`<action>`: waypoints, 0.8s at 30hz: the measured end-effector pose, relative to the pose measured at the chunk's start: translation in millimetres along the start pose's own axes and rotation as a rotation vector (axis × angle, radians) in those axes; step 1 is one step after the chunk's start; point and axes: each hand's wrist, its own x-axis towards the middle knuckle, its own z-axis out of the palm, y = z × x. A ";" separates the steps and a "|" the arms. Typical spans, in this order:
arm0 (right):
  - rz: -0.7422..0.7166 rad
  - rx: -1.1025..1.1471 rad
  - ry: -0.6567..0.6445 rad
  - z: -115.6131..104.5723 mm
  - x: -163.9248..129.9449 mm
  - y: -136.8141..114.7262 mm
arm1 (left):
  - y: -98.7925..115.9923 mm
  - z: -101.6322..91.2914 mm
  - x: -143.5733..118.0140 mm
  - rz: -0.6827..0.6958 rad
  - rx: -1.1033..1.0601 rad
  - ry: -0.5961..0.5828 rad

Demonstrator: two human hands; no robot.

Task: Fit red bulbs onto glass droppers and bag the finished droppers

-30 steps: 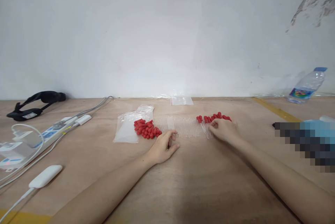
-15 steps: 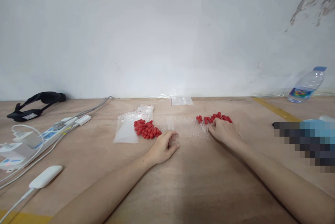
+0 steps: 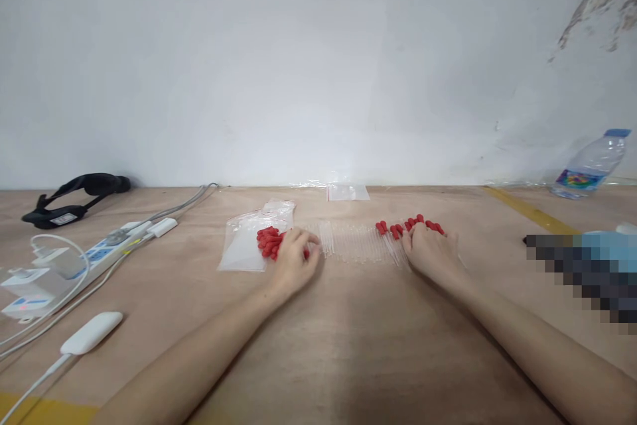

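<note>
Both hands rest on red caps (image 3: 269, 241) (bare table (image 3: 348, 345) nearer).

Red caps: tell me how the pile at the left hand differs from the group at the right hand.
The pile of red caps lies loose and heaped beside a clear bag; the row of red caps sits spread in a line, apparently fitted on clear tubes. The left hand partly covers the pile; the right hand rests just in front of the row. Both are the same red and lie on the wooden table.
</note>
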 end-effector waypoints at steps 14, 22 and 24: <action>-0.526 0.411 0.337 22.3 -31.6 -22.2 | -80.6 -27.3 87.4 -0.387 0.310 -0.636; -0.549 0.407 0.292 21.5 -31.7 -20.6 | -82.1 -33.9 86.1 -0.383 0.229 -0.492; -0.562 0.433 0.306 22.2 -31.4 -20.6 | -75.7 -36.6 81.2 -0.348 0.203 -0.388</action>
